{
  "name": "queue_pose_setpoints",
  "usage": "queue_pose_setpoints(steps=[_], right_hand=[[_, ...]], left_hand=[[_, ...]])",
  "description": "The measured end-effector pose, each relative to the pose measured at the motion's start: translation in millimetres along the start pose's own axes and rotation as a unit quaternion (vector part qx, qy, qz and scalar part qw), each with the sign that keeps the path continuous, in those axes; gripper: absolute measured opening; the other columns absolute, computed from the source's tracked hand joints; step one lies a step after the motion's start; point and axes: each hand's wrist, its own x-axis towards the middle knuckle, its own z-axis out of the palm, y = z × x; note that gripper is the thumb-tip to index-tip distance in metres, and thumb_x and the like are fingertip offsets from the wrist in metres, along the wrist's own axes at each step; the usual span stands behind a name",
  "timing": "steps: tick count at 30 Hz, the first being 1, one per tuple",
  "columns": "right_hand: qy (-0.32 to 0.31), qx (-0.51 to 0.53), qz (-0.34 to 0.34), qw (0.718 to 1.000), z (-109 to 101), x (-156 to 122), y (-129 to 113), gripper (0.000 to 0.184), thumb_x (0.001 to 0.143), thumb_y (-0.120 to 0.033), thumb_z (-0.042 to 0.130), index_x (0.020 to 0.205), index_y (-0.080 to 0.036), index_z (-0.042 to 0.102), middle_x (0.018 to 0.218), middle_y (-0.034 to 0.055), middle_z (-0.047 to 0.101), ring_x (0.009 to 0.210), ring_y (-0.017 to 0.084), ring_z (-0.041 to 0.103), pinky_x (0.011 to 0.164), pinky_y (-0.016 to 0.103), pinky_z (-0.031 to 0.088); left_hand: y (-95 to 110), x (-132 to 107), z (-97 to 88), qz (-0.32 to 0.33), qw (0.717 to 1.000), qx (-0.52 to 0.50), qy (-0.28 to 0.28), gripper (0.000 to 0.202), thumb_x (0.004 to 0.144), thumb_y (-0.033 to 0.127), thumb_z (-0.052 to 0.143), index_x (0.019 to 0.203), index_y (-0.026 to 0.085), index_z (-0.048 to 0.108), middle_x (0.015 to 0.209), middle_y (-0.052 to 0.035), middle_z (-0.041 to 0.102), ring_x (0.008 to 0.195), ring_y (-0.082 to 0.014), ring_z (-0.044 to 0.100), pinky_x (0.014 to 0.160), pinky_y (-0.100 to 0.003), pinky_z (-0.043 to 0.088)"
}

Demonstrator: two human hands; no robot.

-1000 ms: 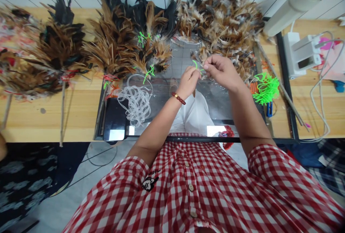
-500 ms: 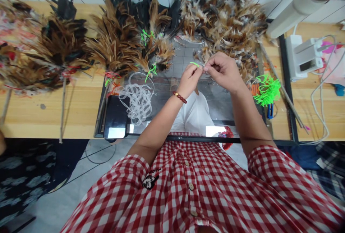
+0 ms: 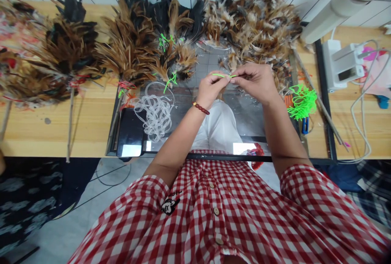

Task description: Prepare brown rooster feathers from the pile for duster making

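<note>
A short bright green string [image 3: 218, 75] shows at the fingers of my left hand [image 3: 210, 87], which are pinched shut on it. Its green also shows at the fingertips of my right hand [image 3: 255, 81], closed in a pinch beside the left. The fingertips meet over the dark glossy panel. Something small and pale sits between them, too small to make out. Behind my right hand lies a heap of loose brown feathers [image 3: 259, 31]. A bunch of green strings [image 3: 302, 102] lies to the right of my right forearm.
Clear plastic ribbon [image 3: 157, 117] lies tangled beside a black phone [image 3: 131, 131] on the left. Feather bundles [image 3: 128, 44] line the back, one on a stick [image 3: 71, 125]. A white bottle [image 3: 339, 9], charger [image 3: 346, 62] and blue cutter [image 3: 305, 125] are on the right.
My right hand has come down slightly and turned, its fingers now straighter. My left hand has shifted a little left. Green string now shows at the right fingertips too.
</note>
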Motion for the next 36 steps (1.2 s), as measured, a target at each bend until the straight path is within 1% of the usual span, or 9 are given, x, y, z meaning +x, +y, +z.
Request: queue_pose_setpoints(steps=[3, 7, 9, 14, 20, 23, 26, 30, 36], right_hand=[[0.005, -0.011, -0.005, 1.0, 1.2, -0.6, -3.6, 0.008, 0.08, -0.03, 0.086, 0.081, -0.025, 0.08, 0.079, 0.0024, 0.074, 0.074, 0.019, 0.066, 0.075, 0.037, 0.055], [0.029, -0.011, -0.003, 1.0, 13.1, -1.7, -5.8, 0.015, 0.079, -0.036, 0.088, 0.079, -0.023, 0.079, 0.077, 0.0017, 0.073, 0.069, 0.016, 0.063, 0.071, 0.035, 0.055], [0.047, 0.004, 0.002, 0.999, 21.1, -2.2, -6.5, 0.021, 0.079, -0.041, 0.089, 0.078, -0.023, 0.078, 0.075, 0.0013, 0.073, 0.067, 0.015, 0.063, 0.07, 0.034, 0.055], [0.047, 0.08, 0.031, 0.995, 31.1, -1.3, -8.5, 0.038, 0.081, -0.06, 0.085, 0.081, -0.023, 0.078, 0.074, 0.0015, 0.073, 0.071, 0.016, 0.068, 0.067, 0.031, 0.058], [0.037, 0.164, 0.058, 0.984, 31.5, 1.4, -3.7, 0.046, 0.081, -0.069, 0.082, 0.097, -0.026, 0.077, 0.076, -0.0005, 0.071, 0.072, 0.017, 0.073, 0.065, 0.031, 0.061], [0.029, 0.154, 0.058, 0.986, 31.8, 1.3, -1.6, 0.043, 0.081, -0.067, 0.083, 0.092, -0.025, 0.076, 0.077, -0.0007, 0.071, 0.071, 0.016, 0.072, 0.065, 0.031, 0.061], [0.027, 0.149, 0.073, 0.986, 32.1, 1.2, -2.8, 0.041, 0.081, -0.063, 0.084, 0.084, -0.024, 0.072, 0.073, -0.0005, 0.069, 0.068, 0.016, 0.071, 0.062, 0.03, 0.058], [0.011, 0.192, 0.132, 0.972, 32.5, 1.9, -11.0, 0.04, 0.083, -0.059, 0.083, 0.079, -0.023, 0.064, 0.067, -0.0014, 0.064, 0.064, 0.015, 0.068, 0.059, 0.028, 0.057], [0.009, 0.27, 0.187, 0.945, 33.4, 2.9, -18.7, 0.042, 0.081, -0.062, 0.082, 0.081, -0.024, 0.063, 0.072, -0.0004, 0.068, 0.06, 0.012, 0.065, 0.054, 0.025, 0.052]], left_hand=[[-0.9, 0.3, -4.7, 0.062, 0.993, 0.102, 0.007, 0.01, 0.084, 0.029, 0.082, 0.077, 0.023, 0.079, 0.094, -0.0022, 0.074, 0.099, -0.0173, 0.072, 0.098, -0.036, 0.055], [-0.4, -1.1, -9.8, 0.166, 0.948, 0.262, 0.069, 0.008, 0.086, 0.03, 0.081, 0.082, 0.024, 0.078, 0.11, -0.0057, 0.074, 0.115, -0.0238, 0.069, 0.113, -0.047, 0.048], [-1.9, -1.8, -10.3, 0.196, 0.934, 0.285, 0.091, 0.01, 0.091, 0.034, 0.076, 0.088, 0.025, 0.079, 0.116, -0.0054, 0.076, 0.118, -0.0238, 0.069, 0.116, -0.048, 0.047], [-6.3, -3.1, -6.7, 0.235, 0.933, 0.254, 0.095, 0.033, 0.106, 0.048, 0.053, 0.104, 0.028, 0.079, 0.106, -0.0044, 0.08, 0.104, -0.0176, 0.075, 0.102, -0.038, 0.056], [-5.1, -6.0, -8.7, 0.241, 0.917, 0.309, 0.075, 0.036, 0.106, 0.052, 0.05, 0.108, 0.03, 0.079, 0.103, -0.0028, 0.083, 0.101, -0.0174, 0.077, 0.118, -0.046, 0.049], [-4.1, -6.4, -9.6, 0.226, 0.917, 0.322, 0.064, 0.033, 0.106, 0.049, 0.052, 0.107, 0.03, 0.079, 0.101, -0.0015, 0.083, 0.1, -0.0168, 0.076, 0.123, -0.047, 0.045], [0.2, -6.5, -8.3, 0.197, 0.935, 0.289, 0.064, 0.027, 0.103, 0.048, 0.058, 0.103, 0.03, 0.079, 0.099, -0.0006, 0.083, 0.1, -0.0175, 0.076, 0.124, -0.047, 0.044], [11.0, -7.7, -4.5, 0.138, 0.967, 0.203, 0.074, 0.02, 0.098, 0.046, 0.066, 0.095, 0.031, 0.079, 0.097, -0.0004, 0.082, 0.101, -0.0192, 0.075, 0.123, -0.046, 0.046], [18.6, -8.3, -4.0, 0.114, 0.976, 0.162, 0.089, 0.016, 0.098, 0.042, 0.068, 0.095, 0.03, 0.078, 0.097, -0.0006, 0.08, 0.105, -0.0195, 0.074, 0.119, -0.043, 0.049]])
